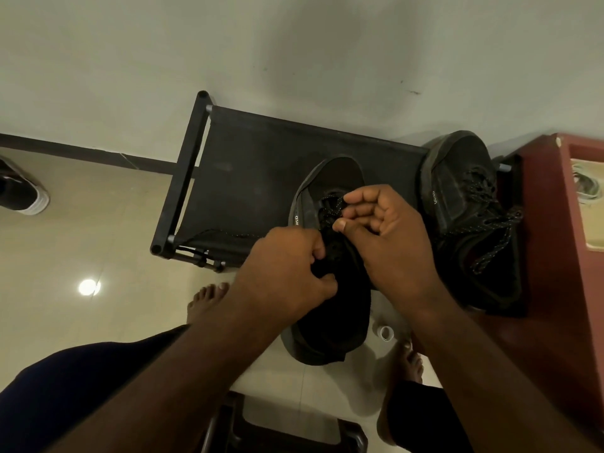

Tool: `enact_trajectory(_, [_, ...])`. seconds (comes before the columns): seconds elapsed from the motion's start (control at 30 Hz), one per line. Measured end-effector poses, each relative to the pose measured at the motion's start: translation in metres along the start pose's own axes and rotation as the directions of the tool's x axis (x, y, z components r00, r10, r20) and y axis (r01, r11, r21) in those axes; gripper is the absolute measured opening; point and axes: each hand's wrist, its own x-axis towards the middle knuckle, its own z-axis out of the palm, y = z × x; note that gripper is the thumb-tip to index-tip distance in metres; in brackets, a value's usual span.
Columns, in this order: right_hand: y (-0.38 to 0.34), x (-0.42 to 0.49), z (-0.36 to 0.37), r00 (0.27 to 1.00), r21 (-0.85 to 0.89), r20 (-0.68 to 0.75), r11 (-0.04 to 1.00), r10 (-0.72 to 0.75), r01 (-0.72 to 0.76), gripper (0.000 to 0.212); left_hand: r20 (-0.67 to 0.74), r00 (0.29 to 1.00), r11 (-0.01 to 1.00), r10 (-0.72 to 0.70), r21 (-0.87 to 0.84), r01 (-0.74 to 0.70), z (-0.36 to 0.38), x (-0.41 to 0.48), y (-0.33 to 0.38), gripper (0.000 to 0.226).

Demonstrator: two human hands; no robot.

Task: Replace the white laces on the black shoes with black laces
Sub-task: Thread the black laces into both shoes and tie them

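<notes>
A black shoe lies on the black fabric shelf of a rack, toe pointing away from me. A black lace with pale flecks is threaded through its front eyelets. My right hand pinches this lace over the tongue between thumb and fingers. At the shoe's near left side, my left hand curls round the shoe's upper edge or the lace; which one is hidden. One lace end trails left across the shelf. A second black shoe with black flecked laces stands to the right.
A dark red cabinet borders the rack on the right, with a pale bundle in its open compartment. A black-and-white shoe sits on the tiled floor at far left. A small white roll lies by my bare feet; a dark stool is below.
</notes>
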Motion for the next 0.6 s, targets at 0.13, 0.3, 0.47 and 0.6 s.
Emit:
enact_trajectory(0.13, [0.003, 0.004, 0.000, 0.997, 0.058, -0.046, 0.997, 0.060, -0.057, 0.029, -0.108, 0.993, 0.998, 0.046, -0.029, -0.049, 0.001, -0.005, 0.004, 0.017])
enact_trajectory(0.3, [0.001, 0.008, 0.001, 0.992, 0.128, -0.055, 0.986, 0.112, -0.104, 0.026, -0.162, 0.981, 0.995, 0.103, 0.001, -0.104, 0.002, -0.005, 0.003, 0.020])
enact_trajectory(0.47, [-0.004, 0.010, -0.001, 0.997, 0.068, 0.019, 0.994, 0.081, -0.082, 0.030, -0.170, 0.974, 0.989, 0.149, 0.030, -0.146, 0.003, -0.005, 0.002, 0.022])
enact_trajectory(0.6, [-0.011, 0.014, -0.004, 0.994, -0.008, 0.081, 0.997, 0.074, -0.073, 0.027, -0.122, 0.985, 0.991, 0.123, 0.071, -0.115, 0.002, -0.005, 0.003, 0.026])
